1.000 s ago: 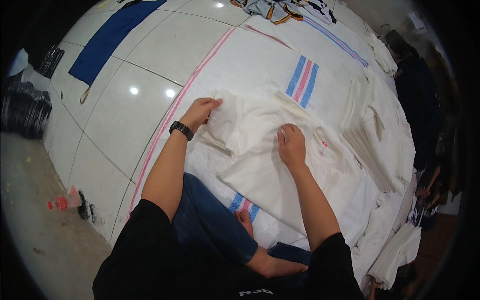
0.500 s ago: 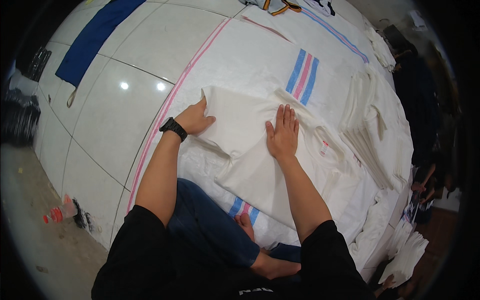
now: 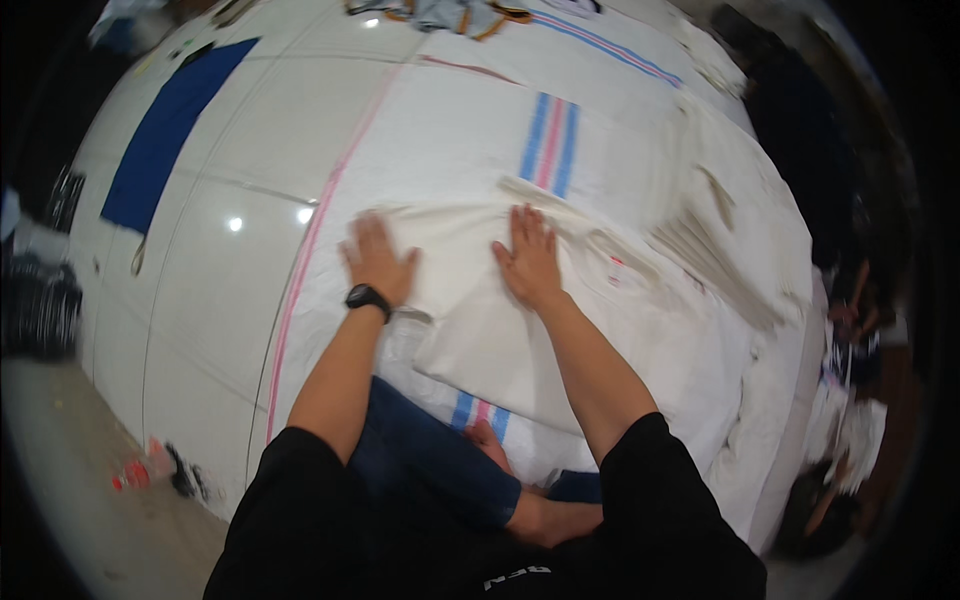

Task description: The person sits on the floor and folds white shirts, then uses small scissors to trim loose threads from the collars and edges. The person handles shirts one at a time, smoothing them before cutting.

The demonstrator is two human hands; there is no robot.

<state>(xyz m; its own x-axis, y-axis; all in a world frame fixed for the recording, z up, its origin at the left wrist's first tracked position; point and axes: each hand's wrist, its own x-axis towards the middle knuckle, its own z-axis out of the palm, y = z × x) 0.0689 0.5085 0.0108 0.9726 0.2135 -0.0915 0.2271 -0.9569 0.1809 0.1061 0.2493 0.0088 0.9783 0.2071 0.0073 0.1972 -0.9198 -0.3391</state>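
Note:
A cream-white T-shirt lies spread in front of me, its collar and red-marked neck label toward the right. My left hand, a black watch on its wrist, rests with spread fingers at the left end of the sleeve; motion blurs it a little. Palm down, my right hand lies flat on the shirt near the shoulder, fingers stretched out. Neither hand grips the cloth. Underneath is a white woven plastic sheet with blue and pink stripes.
Folded white garments are stacked to the right of the shirt. On the tiles at left lie a blue cloth strip and a plastic bottle. Grey garments sit at the far edge. Other people's hands show at right.
My left hand has let go of the sleeve edge and opened flat onto it. The sleeve lies flatter. My right hand stays on the shirt while the whole view has shifted.

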